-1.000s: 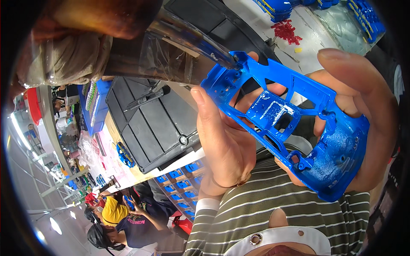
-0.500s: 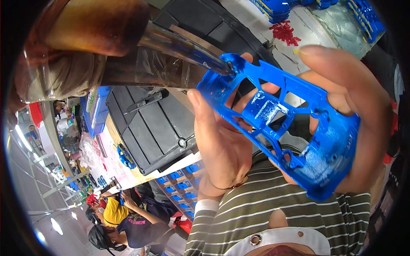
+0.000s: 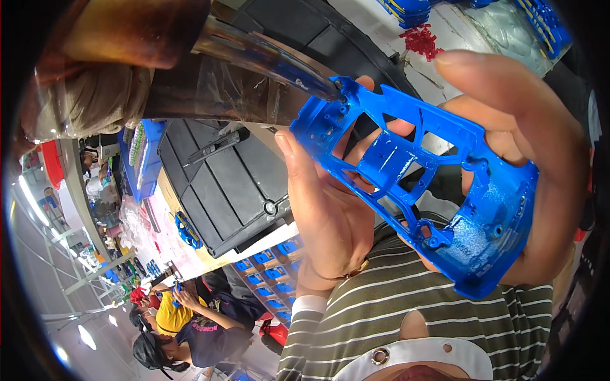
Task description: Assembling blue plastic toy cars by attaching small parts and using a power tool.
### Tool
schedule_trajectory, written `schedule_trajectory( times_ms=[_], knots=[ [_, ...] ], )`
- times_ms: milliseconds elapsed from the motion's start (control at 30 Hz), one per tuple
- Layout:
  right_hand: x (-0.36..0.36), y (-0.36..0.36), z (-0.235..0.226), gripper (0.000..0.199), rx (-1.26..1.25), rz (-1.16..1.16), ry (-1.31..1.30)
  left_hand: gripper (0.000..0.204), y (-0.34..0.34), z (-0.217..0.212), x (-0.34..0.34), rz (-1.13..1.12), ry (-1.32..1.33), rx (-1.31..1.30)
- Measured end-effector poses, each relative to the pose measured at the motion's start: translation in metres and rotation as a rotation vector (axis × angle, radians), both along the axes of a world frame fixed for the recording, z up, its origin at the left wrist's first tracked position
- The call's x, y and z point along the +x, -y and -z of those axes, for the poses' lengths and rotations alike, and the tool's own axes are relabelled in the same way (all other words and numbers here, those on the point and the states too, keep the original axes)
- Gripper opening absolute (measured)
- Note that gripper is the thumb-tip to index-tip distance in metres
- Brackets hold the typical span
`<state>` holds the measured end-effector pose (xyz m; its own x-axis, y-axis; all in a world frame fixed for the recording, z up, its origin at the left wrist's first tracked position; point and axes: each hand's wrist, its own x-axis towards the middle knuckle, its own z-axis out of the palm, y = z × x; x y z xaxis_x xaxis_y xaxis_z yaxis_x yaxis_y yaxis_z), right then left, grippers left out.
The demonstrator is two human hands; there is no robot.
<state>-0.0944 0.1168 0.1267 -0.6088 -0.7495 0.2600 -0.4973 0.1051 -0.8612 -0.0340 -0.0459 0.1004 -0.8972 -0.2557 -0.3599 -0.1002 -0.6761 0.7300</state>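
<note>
Before my chest is a blue plastic housing [image 3: 387, 162] with cut-out windows and small screw posts, tilted down to the right. My left hand [image 3: 327, 213] grips its left part, thumb along the near edge and fingers underneath. Around its right end curls my right hand [image 3: 540, 159], slightly blurred. A metal rod [image 3: 273, 60] slants in from the upper left, and its dark tip meets the housing's upper left corner; whether it presses on the plastic I cannot tell. The rod comes out of a glossy brown casing [image 3: 127, 32].
Beyond the housing lies a large black ribbed plastic lid or case [image 3: 235, 190] with a black pen-like tool [image 3: 219, 147] on it. Small red pieces [image 3: 420, 42] lie at the back, near stacked blue parts [image 3: 406, 11]. Blue parts fill a tray [image 3: 270, 273]. Co-workers [image 3: 190, 330] sit lower left.
The view has shifted slightly, and the rod and casing now appear a little farther up and left. Glare on the housing has moved, showing its posts more clearly. Both hands keep their grip.
</note>
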Motion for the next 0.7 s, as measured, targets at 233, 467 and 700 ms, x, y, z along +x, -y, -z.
schedule_trajectory(
  times_ms=[233,467,700],
  knots=[
    [0.005,0.002,0.006,0.093,-0.024,0.071,-0.08,0.07,0.007,0.011,0.001,0.022,-0.058,0.163],
    [0.007,0.001,0.003,0.092,-0.011,0.09,-0.106,0.072,-0.001,-0.006,-0.003,-0.021,0.078,0.018],
    [0.007,0.001,0.007,0.091,0.01,0.11,-0.145,0.072,0.001,-0.002,-0.001,-0.019,0.038,0.013]
  ],
)
